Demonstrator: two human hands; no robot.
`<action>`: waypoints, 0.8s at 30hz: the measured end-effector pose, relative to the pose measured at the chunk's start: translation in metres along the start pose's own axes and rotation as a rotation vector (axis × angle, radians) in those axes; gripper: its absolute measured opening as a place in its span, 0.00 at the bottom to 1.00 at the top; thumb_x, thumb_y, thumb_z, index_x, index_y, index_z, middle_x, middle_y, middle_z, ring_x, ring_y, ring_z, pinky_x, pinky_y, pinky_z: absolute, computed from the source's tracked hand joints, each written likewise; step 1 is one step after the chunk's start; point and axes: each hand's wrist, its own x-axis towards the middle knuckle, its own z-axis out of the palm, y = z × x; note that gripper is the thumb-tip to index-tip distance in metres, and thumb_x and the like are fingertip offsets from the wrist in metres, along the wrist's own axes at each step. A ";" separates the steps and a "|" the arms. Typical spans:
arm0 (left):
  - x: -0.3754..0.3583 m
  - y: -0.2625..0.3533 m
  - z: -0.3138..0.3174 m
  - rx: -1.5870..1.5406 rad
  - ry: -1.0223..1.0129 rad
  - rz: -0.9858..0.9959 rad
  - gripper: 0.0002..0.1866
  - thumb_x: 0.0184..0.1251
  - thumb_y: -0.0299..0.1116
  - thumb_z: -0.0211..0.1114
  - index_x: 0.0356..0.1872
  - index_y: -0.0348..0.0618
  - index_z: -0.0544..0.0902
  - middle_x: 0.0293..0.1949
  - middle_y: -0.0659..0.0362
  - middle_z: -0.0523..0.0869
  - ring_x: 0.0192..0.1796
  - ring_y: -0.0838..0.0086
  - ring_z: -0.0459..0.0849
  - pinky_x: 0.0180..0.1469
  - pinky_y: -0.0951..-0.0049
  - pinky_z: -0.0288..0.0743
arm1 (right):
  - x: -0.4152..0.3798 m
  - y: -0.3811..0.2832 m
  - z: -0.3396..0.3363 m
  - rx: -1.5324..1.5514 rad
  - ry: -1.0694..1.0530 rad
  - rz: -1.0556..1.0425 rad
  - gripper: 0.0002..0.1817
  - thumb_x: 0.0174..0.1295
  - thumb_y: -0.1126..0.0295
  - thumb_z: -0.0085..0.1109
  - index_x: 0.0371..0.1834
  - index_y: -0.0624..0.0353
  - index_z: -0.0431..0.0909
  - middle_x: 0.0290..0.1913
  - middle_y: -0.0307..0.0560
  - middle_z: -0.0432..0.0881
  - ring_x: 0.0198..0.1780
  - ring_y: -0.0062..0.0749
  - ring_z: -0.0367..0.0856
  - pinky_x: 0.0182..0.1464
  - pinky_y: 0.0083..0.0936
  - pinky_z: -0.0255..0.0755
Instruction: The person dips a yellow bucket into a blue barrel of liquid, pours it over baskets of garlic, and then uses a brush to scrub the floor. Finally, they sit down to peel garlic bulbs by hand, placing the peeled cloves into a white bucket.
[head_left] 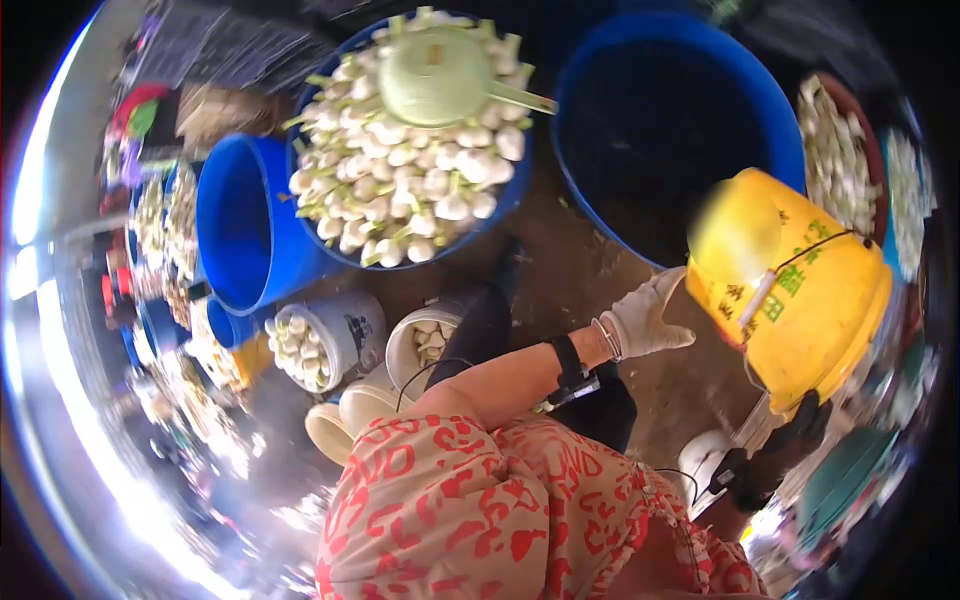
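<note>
so the yellow plastic bucket (815, 300) is tipped over on the person's right side, beside the big round blue tub with the dark inside (785, 110). the right hand in a dark glove (795, 430) has its fingers curled onto the bucket's low edge, probably because that's where the weight sits. the left hand in a cream glove (645, 318) is released, thumb spread wide right by the bucket, likely ready to steady it. can't tell if it's touching.

the pale green plastic scoop (435, 75) lies on the white bulbs with green stems (400, 180), i guess since the heap is high enough to hold it up.

count: one yellow bucket, one scoop, two big blue tubs up front, two whitish buckets with bulbs (358, 325) (402, 345). bulbs, way too many to count lol
</note>
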 end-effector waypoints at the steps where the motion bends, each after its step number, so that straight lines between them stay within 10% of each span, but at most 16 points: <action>1: -0.005 0.008 -0.022 -0.084 0.027 -0.054 0.49 0.47 0.48 0.71 0.67 0.35 0.56 0.64 0.42 0.64 0.67 0.53 0.63 0.66 0.65 0.61 | 0.045 -0.048 -0.014 0.117 0.204 -0.344 0.15 0.66 0.68 0.52 0.47 0.72 0.73 0.44 0.63 0.78 0.40 0.44 0.77 0.42 0.33 0.72; 5: -0.038 0.008 -0.096 -0.578 0.234 -0.123 0.50 0.49 0.39 0.74 0.69 0.39 0.50 0.64 0.44 0.65 0.67 0.54 0.65 0.63 0.58 0.64 | 0.097 -0.125 -0.009 0.689 -0.115 0.104 0.17 0.65 0.68 0.52 0.50 0.72 0.73 0.49 0.59 0.75 0.44 0.40 0.77 0.49 0.28 0.71; 6: -0.047 -0.008 -0.102 -0.596 0.344 -0.131 0.50 0.50 0.39 0.74 0.69 0.40 0.49 0.64 0.45 0.64 0.66 0.52 0.65 0.63 0.57 0.64 | 0.109 -0.152 -0.019 0.685 -0.129 0.071 0.17 0.65 0.68 0.52 0.50 0.72 0.73 0.49 0.59 0.75 0.44 0.40 0.77 0.49 0.28 0.71; 8: -0.063 -0.003 -0.132 -0.665 0.374 -0.141 0.51 0.50 0.38 0.73 0.69 0.42 0.47 0.64 0.45 0.63 0.65 0.51 0.67 0.63 0.55 0.64 | 0.138 -0.187 -0.049 0.099 0.034 -0.633 0.16 0.65 0.81 0.46 0.54 0.62 0.75 0.59 0.59 0.68 0.56 0.51 0.72 0.57 0.36 0.69; 9: -0.071 -0.003 -0.142 -0.656 0.455 -0.165 0.50 0.47 0.38 0.75 0.68 0.42 0.51 0.61 0.43 0.65 0.61 0.54 0.71 0.60 0.60 0.69 | 0.143 -0.178 -0.036 0.452 -0.174 -0.402 0.17 0.65 0.73 0.50 0.57 0.61 0.73 0.60 0.60 0.68 0.58 0.50 0.70 0.58 0.37 0.67; 13: -0.085 -0.013 -0.177 -0.730 0.681 -0.169 0.48 0.46 0.39 0.74 0.66 0.41 0.54 0.52 0.44 0.72 0.56 0.59 0.77 0.55 0.65 0.74 | 0.200 -0.230 -0.051 0.294 -0.112 -0.767 0.34 0.56 0.50 0.61 0.62 0.59 0.66 0.59 0.62 0.67 0.59 0.57 0.67 0.57 0.46 0.64; 16: -0.081 -0.016 -0.184 -0.887 0.859 -0.109 0.43 0.48 0.40 0.72 0.63 0.37 0.59 0.48 0.46 0.76 0.52 0.61 0.78 0.54 0.67 0.74 | 0.240 -0.251 -0.044 0.199 0.094 -1.010 0.31 0.58 0.53 0.59 0.59 0.62 0.68 0.58 0.60 0.67 0.59 0.59 0.66 0.58 0.49 0.63; 18: -0.086 -0.014 -0.204 -0.821 0.699 -0.121 0.37 0.50 0.39 0.71 0.58 0.32 0.64 0.50 0.46 0.76 0.50 0.64 0.79 0.54 0.68 0.73 | 0.252 -0.294 -0.058 0.481 -0.066 -0.936 0.26 0.60 0.60 0.58 0.57 0.65 0.69 0.57 0.57 0.68 0.57 0.55 0.68 0.57 0.43 0.65; 20: -0.091 -0.008 -0.209 -0.781 0.804 -0.135 0.31 0.51 0.37 0.69 0.53 0.31 0.68 0.50 0.48 0.77 0.49 0.67 0.80 0.53 0.69 0.74 | 0.249 -0.354 -0.086 1.025 -0.398 -0.146 0.22 0.62 0.64 0.58 0.55 0.65 0.71 0.58 0.56 0.68 0.56 0.51 0.71 0.57 0.36 0.67; 21: -0.096 -0.003 -0.216 -0.807 0.813 -0.128 0.29 0.54 0.34 0.68 0.55 0.33 0.67 0.50 0.51 0.77 0.49 0.71 0.79 0.53 0.71 0.74 | 0.256 -0.346 -0.072 0.643 -0.015 -0.780 0.20 0.64 0.66 0.54 0.57 0.63 0.71 0.57 0.57 0.69 0.55 0.49 0.73 0.57 0.31 0.68; 24: -0.095 -0.012 -0.212 -0.977 0.859 -0.063 0.28 0.57 0.31 0.66 0.57 0.35 0.66 0.49 0.54 0.78 0.50 0.74 0.78 0.52 0.72 0.73 | 0.263 -0.349 -0.058 0.870 -0.213 -0.610 0.13 0.63 0.71 0.54 0.44 0.73 0.74 0.39 0.52 0.78 0.38 0.33 0.76 0.43 0.28 0.70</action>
